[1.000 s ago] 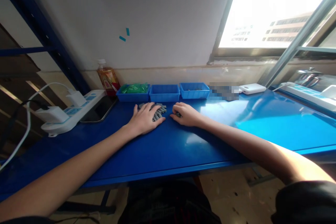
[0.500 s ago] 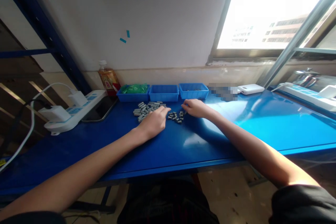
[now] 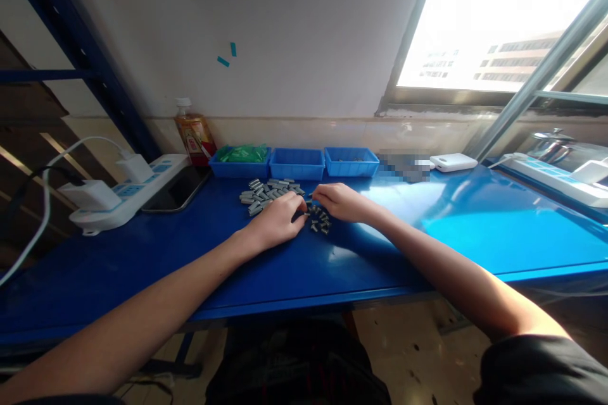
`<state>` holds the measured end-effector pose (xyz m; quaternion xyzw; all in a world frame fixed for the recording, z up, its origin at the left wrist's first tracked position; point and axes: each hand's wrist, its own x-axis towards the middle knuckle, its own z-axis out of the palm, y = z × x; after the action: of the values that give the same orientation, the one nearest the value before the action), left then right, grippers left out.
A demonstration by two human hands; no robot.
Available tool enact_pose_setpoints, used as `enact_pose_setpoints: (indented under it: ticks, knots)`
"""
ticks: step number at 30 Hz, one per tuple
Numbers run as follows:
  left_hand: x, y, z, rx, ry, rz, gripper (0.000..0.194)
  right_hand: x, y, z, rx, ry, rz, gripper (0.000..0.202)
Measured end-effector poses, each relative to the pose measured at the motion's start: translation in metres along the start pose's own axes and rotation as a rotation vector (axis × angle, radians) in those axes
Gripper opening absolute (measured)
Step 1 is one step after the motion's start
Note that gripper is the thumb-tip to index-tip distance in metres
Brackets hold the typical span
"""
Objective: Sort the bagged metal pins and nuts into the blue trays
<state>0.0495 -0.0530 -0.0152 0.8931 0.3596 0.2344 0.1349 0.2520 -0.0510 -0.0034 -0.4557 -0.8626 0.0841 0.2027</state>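
My left hand [image 3: 278, 220] rests low over the blue table, its thumb and forefinger curled toward each other at the edge of some small metal screws [image 3: 323, 221]. Whatever lies between those fingertips is too small to make out. Just across from it, my right hand [image 3: 342, 202] has its fingertips pinched together above the same screws, close to the left fingers. What it pinches cannot be made out either. Behind and left of my left hand spreads a pile of grey metal cylinders [image 3: 259, 195], partly covered by that hand.
Along the wall stand three blue bins: one with green plastic bags [image 3: 244, 154], a middle bin [image 3: 297, 171], and one with small metal parts [image 3: 351, 168]. A bottle [image 3: 194, 139], phone [image 3: 175, 190] and power strip [image 3: 128, 202] lie left; a white device [image 3: 453, 162] right.
My right hand has moved left, close to my left hand. The left fingers have bent from stretched forward into a curl beside the screws. The view has shifted slightly.
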Motion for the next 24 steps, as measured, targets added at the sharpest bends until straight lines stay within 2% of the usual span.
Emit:
enact_pose_setpoints:
  ticks: [4, 7, 10, 17, 20, 24]
  knots:
    - [0.003, -0.003, -0.001, -0.117, 0.049, -0.092, 0.015, -0.003, -0.006, 0.000, 0.023, 0.096, -0.080, 0.017]
    - [0.005, -0.006, -0.003, -0.244, 0.076, -0.166, 0.029, -0.005, -0.013, -0.002, 0.016, 0.176, -0.190, 0.023]
    - [0.004, -0.005, -0.005, -0.375, 0.066, -0.192, 0.039, -0.006, -0.018, -0.004, -0.015, 0.242, -0.242, 0.013]
    - [0.003, -0.001, 0.001, -0.528, 0.022, -0.207, 0.044, -0.006, -0.019, -0.006, -0.070, 0.224, -0.312, 0.011]
    - [0.002, 0.000, -0.001, -0.504, 0.022, -0.184, 0.037, -0.002, -0.009, -0.015, -0.183, 0.332, -0.226, 0.020]
    - [-0.002, 0.004, -0.007, -0.213, -0.088, 0.048, 0.028, 0.001, 0.030, -0.035, -0.335, 0.589, 0.157, 0.024]
